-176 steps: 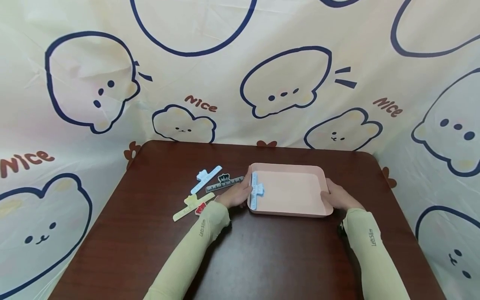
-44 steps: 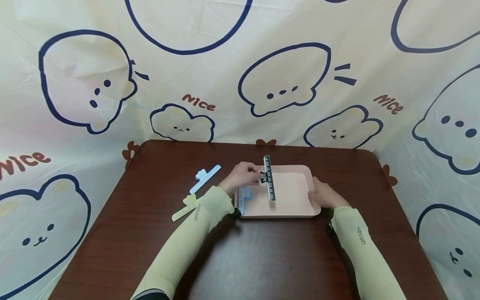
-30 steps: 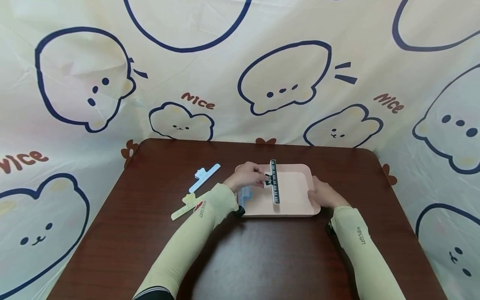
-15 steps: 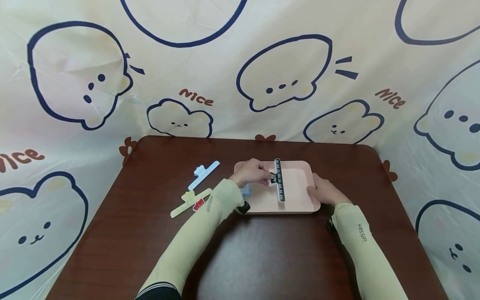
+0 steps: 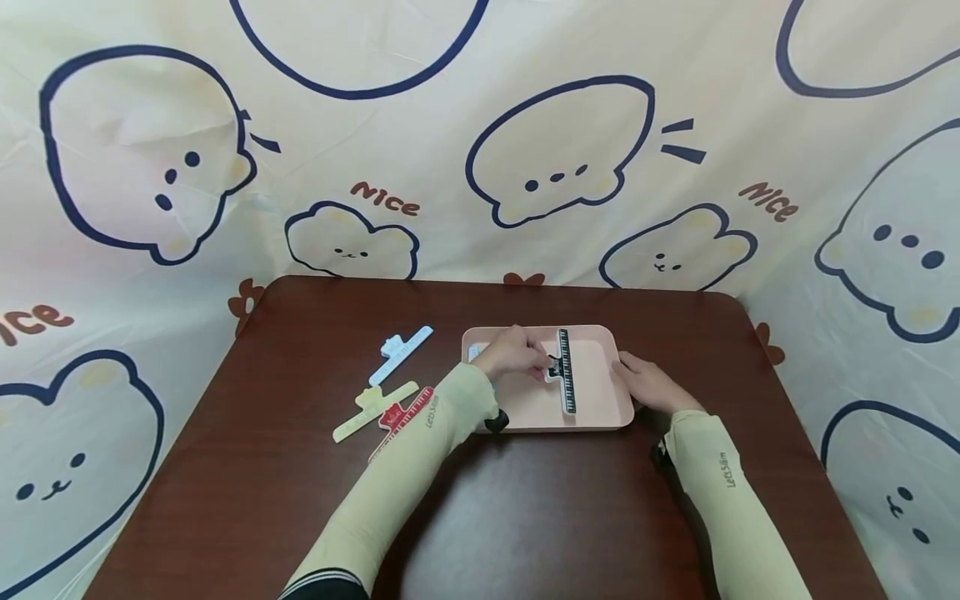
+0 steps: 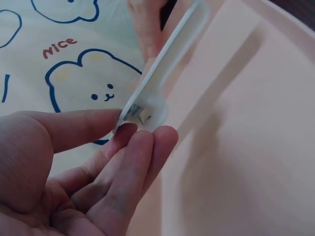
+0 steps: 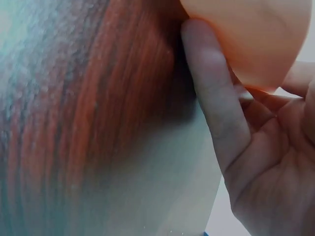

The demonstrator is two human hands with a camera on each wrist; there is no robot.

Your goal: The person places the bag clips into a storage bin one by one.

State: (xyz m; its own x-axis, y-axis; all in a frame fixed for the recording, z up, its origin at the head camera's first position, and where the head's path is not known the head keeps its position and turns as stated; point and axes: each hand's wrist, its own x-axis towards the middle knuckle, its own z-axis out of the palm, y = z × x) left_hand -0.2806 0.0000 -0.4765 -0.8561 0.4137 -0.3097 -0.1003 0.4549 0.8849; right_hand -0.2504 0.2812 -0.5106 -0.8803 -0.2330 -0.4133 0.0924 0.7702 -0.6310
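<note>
Left hand pinches the black-and-white clip over the tray; right hand holds the tray's right rim. Step, judged: placing the clip. Next calls for lowering, then loosening the pinch. Clearance above tray floor unclear.

Pale green sleeves bear dark lettering, the left meeting a black, white-striped cuff.
</note>
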